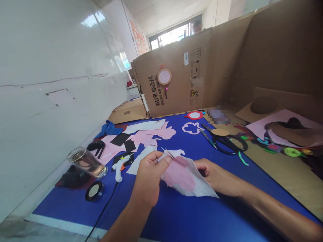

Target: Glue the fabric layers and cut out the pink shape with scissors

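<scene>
A white sheet [200, 184] is pinched in the left hand [151, 173]; how the right hand [214, 174] is closed cannot be told.

The blue table [176, 218] bears a glue gun [118, 172] (white, corded), a pink flower outline [188, 131] and scissors [214, 135].

Bright window [171, 36], glare on wall [55, 64], shadowed right
</scene>
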The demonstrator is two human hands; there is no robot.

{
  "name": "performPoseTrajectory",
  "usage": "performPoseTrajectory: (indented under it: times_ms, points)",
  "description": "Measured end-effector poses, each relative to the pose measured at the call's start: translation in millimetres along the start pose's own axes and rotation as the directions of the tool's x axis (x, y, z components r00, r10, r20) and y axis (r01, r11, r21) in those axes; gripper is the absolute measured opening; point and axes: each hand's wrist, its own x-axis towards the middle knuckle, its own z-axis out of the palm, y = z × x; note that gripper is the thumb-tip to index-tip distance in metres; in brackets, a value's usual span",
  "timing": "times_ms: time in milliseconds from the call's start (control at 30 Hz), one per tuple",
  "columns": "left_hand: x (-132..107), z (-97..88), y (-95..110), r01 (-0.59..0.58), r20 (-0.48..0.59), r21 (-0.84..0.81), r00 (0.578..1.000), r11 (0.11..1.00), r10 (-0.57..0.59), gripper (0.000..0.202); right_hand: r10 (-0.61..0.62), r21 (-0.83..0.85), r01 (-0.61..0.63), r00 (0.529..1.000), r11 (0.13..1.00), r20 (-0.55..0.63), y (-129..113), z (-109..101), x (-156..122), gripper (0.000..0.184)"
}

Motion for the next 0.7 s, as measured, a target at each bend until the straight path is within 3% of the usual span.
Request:
performPoseTrajectory:
  times_ms: [133, 700]
  points:
    - [-0.1, -0.3, 0.1, -0.027, 0.007, -0.003, 1.000, 1.000, 0.027, 0.036, 0.027, -0.013, -0.027, 1.000, 1.000, 0.016, 0.8, -3.7, -0.7, 0.035]
    - [-1.9, -1.2, -6.4, -0.009, -0.027, -0.035, 1.000, 0.999, 0.008, 0.037, 0.025, -0.017, -0.025, 1.000, 1.000, 0.009, 1.0, -5.7, -3.2, 0.027]
